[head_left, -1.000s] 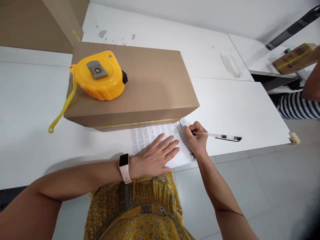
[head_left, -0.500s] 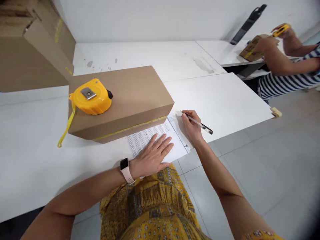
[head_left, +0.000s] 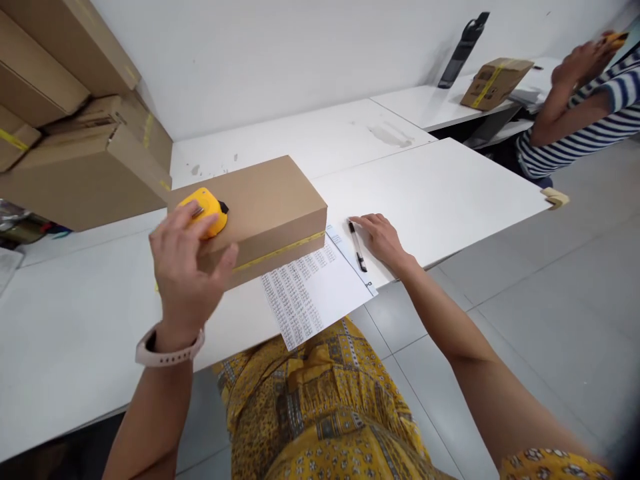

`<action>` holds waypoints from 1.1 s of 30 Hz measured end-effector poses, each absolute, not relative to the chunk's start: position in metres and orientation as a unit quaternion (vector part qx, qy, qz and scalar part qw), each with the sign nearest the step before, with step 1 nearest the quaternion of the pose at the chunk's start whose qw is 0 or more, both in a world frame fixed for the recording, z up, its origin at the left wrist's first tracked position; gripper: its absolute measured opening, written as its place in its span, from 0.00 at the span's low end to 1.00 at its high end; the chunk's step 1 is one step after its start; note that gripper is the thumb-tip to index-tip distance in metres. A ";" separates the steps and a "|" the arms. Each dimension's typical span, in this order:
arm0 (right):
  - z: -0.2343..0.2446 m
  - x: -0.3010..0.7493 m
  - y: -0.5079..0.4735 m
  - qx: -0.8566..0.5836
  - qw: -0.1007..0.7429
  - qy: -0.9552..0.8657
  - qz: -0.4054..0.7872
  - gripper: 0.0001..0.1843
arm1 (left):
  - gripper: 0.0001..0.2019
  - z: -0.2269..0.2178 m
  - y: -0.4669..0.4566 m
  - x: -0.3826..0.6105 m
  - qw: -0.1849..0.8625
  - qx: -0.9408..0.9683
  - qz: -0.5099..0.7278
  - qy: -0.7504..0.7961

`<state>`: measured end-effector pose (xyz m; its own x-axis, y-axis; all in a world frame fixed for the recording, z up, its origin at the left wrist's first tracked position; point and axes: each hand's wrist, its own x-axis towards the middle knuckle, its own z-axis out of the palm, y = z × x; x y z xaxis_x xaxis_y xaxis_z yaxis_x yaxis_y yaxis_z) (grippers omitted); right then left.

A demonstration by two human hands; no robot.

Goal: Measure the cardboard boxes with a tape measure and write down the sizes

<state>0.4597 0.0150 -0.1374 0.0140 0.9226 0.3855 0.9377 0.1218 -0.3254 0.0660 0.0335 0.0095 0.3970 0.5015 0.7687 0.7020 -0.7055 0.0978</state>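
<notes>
Left of centre in the frame, the tape measure (head_left: 211, 202) sits on the box (head_left: 265, 190), whose long axis runs sideways, rising rightward. The left hand (head_left: 189, 267), nearer, spreads unclenched fingers over the tape measure. The right hand (head_left: 383, 240) rests loose on the desk (head_left: 435, 193) beside the pen (head_left: 357, 246).

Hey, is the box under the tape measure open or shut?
Shut, by the sides in view: the cardboard box has an unbroken top panel and yellow tape along its near side. Its underside is hidden.

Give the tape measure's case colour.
The tape measure has a yellow-orange case; seen in the head view.
</notes>
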 end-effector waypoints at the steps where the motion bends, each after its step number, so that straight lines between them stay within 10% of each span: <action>1: -0.138 0.459 0.016 -0.664 0.263 -0.699 -0.017 0.32 | 0.27 0.011 0.042 0.061 0.121 -0.815 -0.405 -0.396; 16: -0.122 0.452 0.016 -0.724 0.309 -0.616 0.001 0.23 | 0.28 0.014 0.076 0.061 -0.003 -0.783 -0.358 -0.508; 26: -0.108 0.433 0.012 -0.745 0.178 -0.635 0.100 0.26 | 0.28 0.007 0.084 0.064 0.035 -0.786 -0.353 -0.506; 33: -0.101 0.456 -0.025 -0.576 0.561 -0.432 0.409 0.17 | 0.28 0.011 0.083 0.069 0.027 -0.779 -0.347 -0.522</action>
<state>0.4562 -0.0254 -0.1008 0.2927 0.9561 0.0144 0.0384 0.0033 -0.9993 0.0689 0.0834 0.0108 0.2150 0.7936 0.5692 0.8313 -0.4546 0.3199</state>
